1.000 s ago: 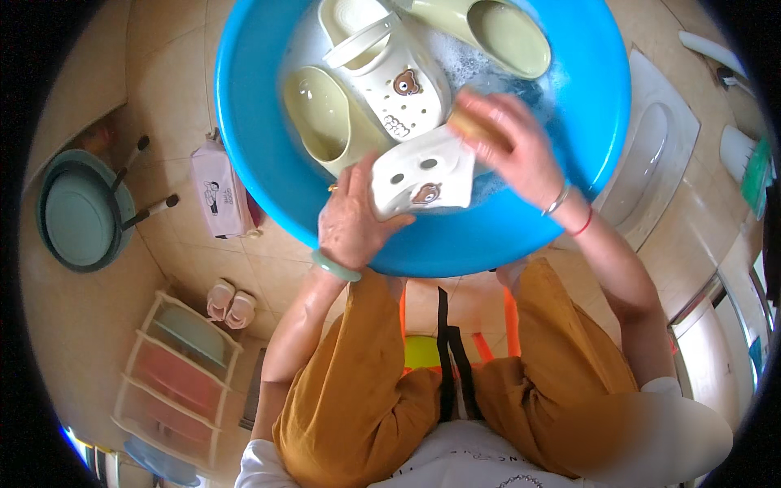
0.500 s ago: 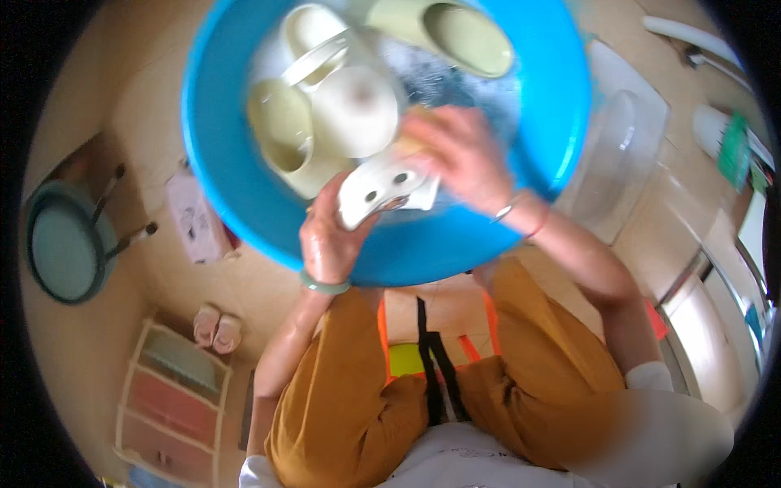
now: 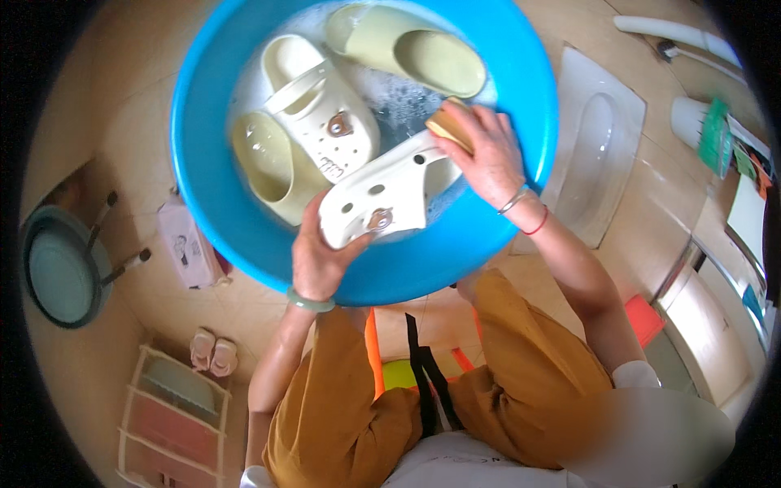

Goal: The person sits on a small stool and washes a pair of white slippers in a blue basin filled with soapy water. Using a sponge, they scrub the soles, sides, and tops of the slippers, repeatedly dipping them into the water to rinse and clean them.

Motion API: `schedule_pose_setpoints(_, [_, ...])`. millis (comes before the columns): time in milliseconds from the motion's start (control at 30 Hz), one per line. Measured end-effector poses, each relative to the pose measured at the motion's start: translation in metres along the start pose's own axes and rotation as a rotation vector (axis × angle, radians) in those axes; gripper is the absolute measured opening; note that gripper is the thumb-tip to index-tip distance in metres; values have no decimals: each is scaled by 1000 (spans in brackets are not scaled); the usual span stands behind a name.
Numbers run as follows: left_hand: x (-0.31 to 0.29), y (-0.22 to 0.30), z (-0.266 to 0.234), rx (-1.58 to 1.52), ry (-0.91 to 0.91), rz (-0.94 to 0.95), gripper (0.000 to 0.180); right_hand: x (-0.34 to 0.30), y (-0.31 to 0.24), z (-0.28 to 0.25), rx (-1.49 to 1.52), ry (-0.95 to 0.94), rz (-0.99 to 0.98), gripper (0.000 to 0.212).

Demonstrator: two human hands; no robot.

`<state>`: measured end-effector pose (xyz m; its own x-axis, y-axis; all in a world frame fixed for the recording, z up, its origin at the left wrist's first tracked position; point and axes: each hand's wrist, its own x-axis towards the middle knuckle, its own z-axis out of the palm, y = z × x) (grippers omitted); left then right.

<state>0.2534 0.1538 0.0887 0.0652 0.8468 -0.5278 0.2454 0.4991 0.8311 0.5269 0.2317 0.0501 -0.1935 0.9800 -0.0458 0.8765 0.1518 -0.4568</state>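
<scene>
My left hand is closed around one end of a white clog with holes and a brown charm, holding it tilted over the blue basin. In my right hand is a tan, wood-coloured scrub brush, pressed close to the clog's far edge; its bristles are hidden. A second white clog, also with a brown charm, lies in the basin. Beside it sits a pale green slip-on shoe, and another pale green slip-on rests at the far side. Sudsy water shows between the shoes.
A white squat toilet is set in the tiled floor to the right. At left are a grey-green round stool and a pink bag. Pink slippers lie near a low rack. A red object is by my right arm.
The clog has turned so more of its holed upper and charm show. My right hand with the brush has moved slightly right, to the clog's far edge. The whole view has shifted a little.
</scene>
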Motion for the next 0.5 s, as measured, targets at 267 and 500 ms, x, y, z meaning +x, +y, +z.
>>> schedule_pose_setpoints(267, [21, 28, -23, 701, -79, 250, 86, 32, -2, -17, 127, -75, -152, 10])
schedule_pose_setpoints(500, [72, 128, -80, 187, -212, 278, 30, 109, -22, -106, 1274, -779, 148, 27])
